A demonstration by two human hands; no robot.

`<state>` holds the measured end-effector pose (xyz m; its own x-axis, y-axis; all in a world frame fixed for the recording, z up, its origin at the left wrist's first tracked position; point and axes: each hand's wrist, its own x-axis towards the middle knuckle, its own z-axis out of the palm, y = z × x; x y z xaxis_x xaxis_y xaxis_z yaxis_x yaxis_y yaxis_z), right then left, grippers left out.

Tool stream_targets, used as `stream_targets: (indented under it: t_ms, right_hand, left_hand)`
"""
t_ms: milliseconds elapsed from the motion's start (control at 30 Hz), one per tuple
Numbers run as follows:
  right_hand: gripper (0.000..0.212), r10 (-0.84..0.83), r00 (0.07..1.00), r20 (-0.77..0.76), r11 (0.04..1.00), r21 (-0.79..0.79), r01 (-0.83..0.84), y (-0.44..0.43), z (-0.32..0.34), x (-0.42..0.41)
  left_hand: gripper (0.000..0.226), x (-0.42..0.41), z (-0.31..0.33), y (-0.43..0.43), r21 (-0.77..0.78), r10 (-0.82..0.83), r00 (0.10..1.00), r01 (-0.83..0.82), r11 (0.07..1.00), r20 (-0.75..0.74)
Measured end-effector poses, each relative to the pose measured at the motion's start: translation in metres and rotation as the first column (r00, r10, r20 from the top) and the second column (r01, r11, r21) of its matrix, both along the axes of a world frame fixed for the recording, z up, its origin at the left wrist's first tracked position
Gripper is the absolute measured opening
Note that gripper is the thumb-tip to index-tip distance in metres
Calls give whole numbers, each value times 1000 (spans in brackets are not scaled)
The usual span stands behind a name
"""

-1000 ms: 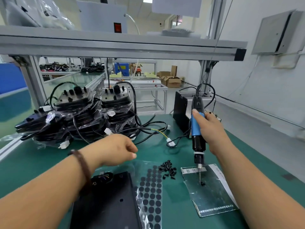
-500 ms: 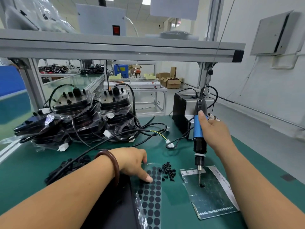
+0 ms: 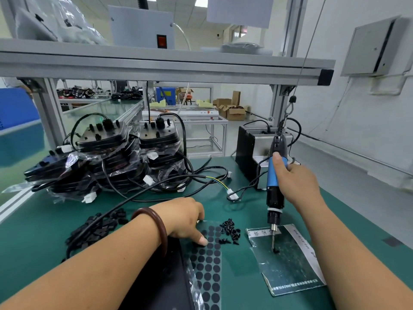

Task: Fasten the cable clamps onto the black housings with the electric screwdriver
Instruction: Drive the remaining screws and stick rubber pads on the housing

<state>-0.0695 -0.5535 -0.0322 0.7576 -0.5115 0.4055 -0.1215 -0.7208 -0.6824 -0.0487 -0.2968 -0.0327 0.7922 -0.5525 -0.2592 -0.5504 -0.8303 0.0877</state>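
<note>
A black housing (image 3: 161,278) lies flat at the near edge of the green mat, mostly under my left forearm. My left hand (image 3: 183,220) rests over its top right corner, thumb pressed on a clear sheet of black round pads (image 3: 209,265). My right hand (image 3: 297,184) grips the blue and black electric screwdriver (image 3: 275,189), held upright. Its bit tip touches a small black screw (image 3: 274,250) on a shiny plate (image 3: 290,271). Loose black screws (image 3: 230,233) lie between my hands. A heap of black cable clamps (image 3: 98,227) sits to the left.
Stacks of bagged black housings (image 3: 111,157) with trailing cables fill the back left. A cable with a white connector (image 3: 231,194) crosses the mat's middle. A black and silver box (image 3: 252,151) stands behind the screwdriver. An aluminium shelf frame (image 3: 156,66) hangs overhead.
My left hand dropped from a raised fist down onto the housing corner and pad sheet, uncovering the clamp heap. The screwdriver stayed upright on the plate.
</note>
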Motion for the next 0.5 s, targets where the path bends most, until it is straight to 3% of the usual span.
stream_targets:
  t_ms: [367,500]
  right_hand:
    - [78,-88,990,-114,992,-97,77,-12,8,-7]
    - [80,-94,984,-151,991,-110,78,-14,12,-11]
  left_hand:
    - [44,-1,-1,6,-142,12,986,-37,989,-168]
    - [12,4,2,10,-287,-21,966,-56,956,-257]
